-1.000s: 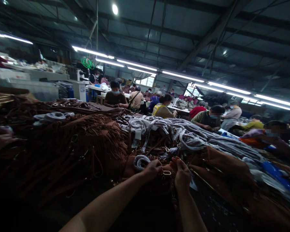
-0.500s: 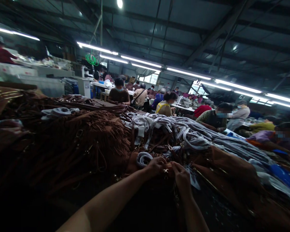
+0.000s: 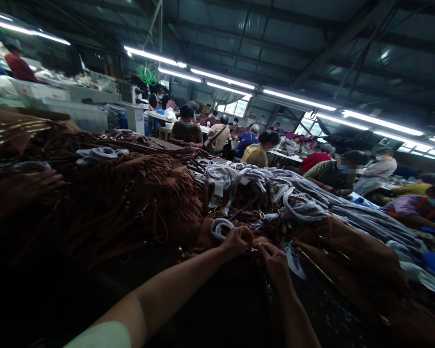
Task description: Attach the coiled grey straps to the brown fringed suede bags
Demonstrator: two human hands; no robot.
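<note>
At the front middle of the pile, my left hand [image 3: 237, 241] pinches at a brown leather bag [image 3: 203, 237], thumb and forefinger bent together. My right hand [image 3: 274, 258] is closed close by on its right. A small gold metal clasp [image 3: 253, 249] shows between the fingertips of both hands; its exact shape is too small to make out. Just behind my left hand lies a coil of strap wrapped in pale plastic [image 3: 221, 228]. Below my right hand hangs a dark strap with gold fittings [image 3: 268, 285], mostly lost in shadow.
Brown fringed bags [image 3: 163, 188] are heaped to the left, with plastic-wrapped straps [image 3: 300, 193] piled behind and to the right. More brown bags [image 3: 355, 251] lie at the right. Another person's hand [image 3: 29, 188] reaches in at the far left. Several people sit at tables beyond.
The view has swung slightly left. My fingers have drawn closer around the clasp, covering more of it. Another person's hand has come in at the left.
</note>
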